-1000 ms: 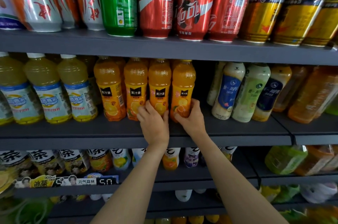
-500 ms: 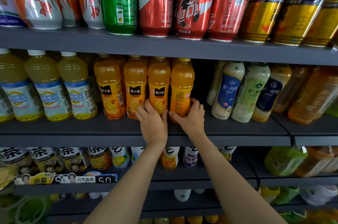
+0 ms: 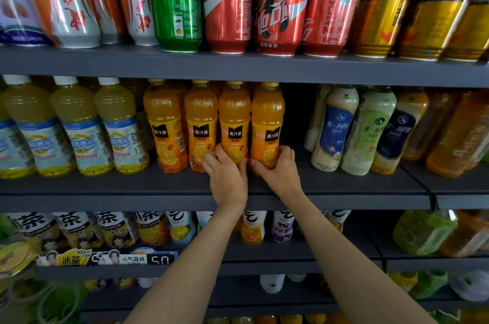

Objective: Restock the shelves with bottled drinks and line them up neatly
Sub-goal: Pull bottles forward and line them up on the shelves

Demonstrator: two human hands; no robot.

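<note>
Centre frame, middle shelf [image 3: 105, 188]: left hand [image 3: 227, 178] grasps third orange bottle [image 3: 234, 125], right hand [image 3: 280, 172] grasps fourth orange bottle [image 3: 267, 125]. Risk: hard twist nudges packed neighbours, skewing row.

Dark grey shelves [image 3: 238, 69] stocked with drinks.
The top shelf carries upright cans: white, green [image 3: 173, 3], red [image 3: 283, 5], gold [image 3: 383, 11]. The middle shelf [image 3: 105, 191] carries pale yellow bottles [image 3: 76, 125], four orange juice bottles [image 3: 201, 122] side by side, then milk tea bottles [image 3: 336, 127]. A lower shelf [image 3: 264, 252] holds tea bottles [image 3: 79, 228].
</note>
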